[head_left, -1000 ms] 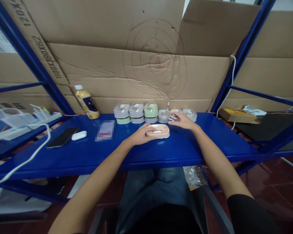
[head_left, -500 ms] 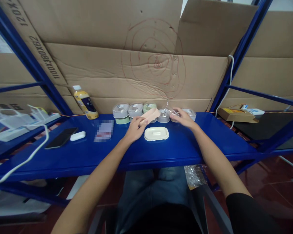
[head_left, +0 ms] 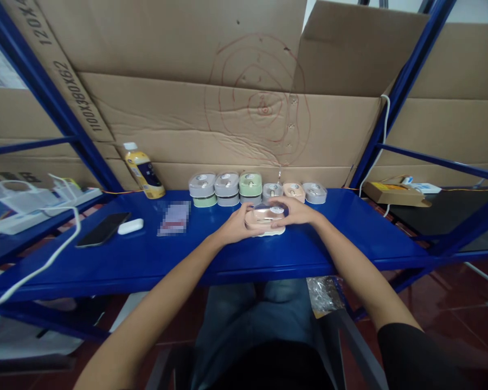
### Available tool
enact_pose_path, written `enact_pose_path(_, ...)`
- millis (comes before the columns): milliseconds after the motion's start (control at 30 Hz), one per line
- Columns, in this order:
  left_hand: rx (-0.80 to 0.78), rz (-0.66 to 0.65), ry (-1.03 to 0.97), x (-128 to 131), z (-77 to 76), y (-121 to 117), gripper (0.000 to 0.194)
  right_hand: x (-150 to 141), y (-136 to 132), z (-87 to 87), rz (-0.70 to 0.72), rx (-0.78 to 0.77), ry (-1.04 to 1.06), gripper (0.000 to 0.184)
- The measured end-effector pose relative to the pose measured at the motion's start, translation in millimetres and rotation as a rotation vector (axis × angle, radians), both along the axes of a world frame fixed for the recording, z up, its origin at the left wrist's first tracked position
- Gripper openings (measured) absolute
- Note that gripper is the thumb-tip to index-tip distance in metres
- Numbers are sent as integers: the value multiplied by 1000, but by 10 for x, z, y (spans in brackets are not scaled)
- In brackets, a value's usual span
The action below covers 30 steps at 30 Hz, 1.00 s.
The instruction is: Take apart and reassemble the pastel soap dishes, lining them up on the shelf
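Note:
Between my two hands is a pink oval box (head_left: 260, 218) with a clear lid and a small white sticker on top. My left hand (head_left: 235, 226) is closed around its left end. From the right side my right hand (head_left: 300, 211) grips it, with fingers over the lid's edge. Under the box a cream oval tray (head_left: 277, 232) shows only at its front edge; whether they touch, I cannot tell. Behind the hands stands a row of similar lidded boxes, among them a green one (head_left: 250, 187), a peach one (head_left: 294, 192) and a grey one (head_left: 314, 193).
To the left on the blue shelf (head_left: 211, 260) are a yellow drink bottle (head_left: 143, 172), a blurred card (head_left: 174, 218), a white earbud case (head_left: 130, 226) and a dark phone (head_left: 103, 229). A cardboard wall (head_left: 171, 114) rises behind. An open carton (head_left: 396, 194) lies at the right.
The pink piece in my left hand and the clear lid in my right hand have come together over the cream tray. My right hand has moved left and nearer, away from the row.

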<state>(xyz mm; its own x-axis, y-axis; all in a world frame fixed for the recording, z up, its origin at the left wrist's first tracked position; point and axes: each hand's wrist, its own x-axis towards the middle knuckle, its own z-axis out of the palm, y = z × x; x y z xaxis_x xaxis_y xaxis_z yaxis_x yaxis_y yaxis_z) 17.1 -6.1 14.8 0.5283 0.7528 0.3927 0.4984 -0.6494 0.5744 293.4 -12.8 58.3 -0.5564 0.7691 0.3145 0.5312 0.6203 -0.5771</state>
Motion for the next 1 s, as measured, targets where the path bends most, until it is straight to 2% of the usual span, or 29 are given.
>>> enact_pose_path(133, -48, -34, -71, 57, -17, -17, 116, -144, -11, -74, 23, 97, -73, 85)
enact_pose_path(300, -29, -39, -26, 90, -29, -26, 121, -184, 6, -110, 31, 178, -118, 85)
enact_pose_path(567, 16, -51, -9, 110, -55, -72, 126, -175, -25, -93, 16, 182, -190, 86)
enact_pose_path(767, -53, -75, 27, 98, -35, -51, 127, -197, -38, -126, -3, 151, -225, 94)
enact_pose_path(900, -78, -95, 27, 62, -87, -2, 128, -102, -201, -179, -65, 162, -231, 95)
enact_pose_path(1000, -88, -98, 13, 61, -118, 4, 121, 183, -503, -213, -139, 178, -228, 94)
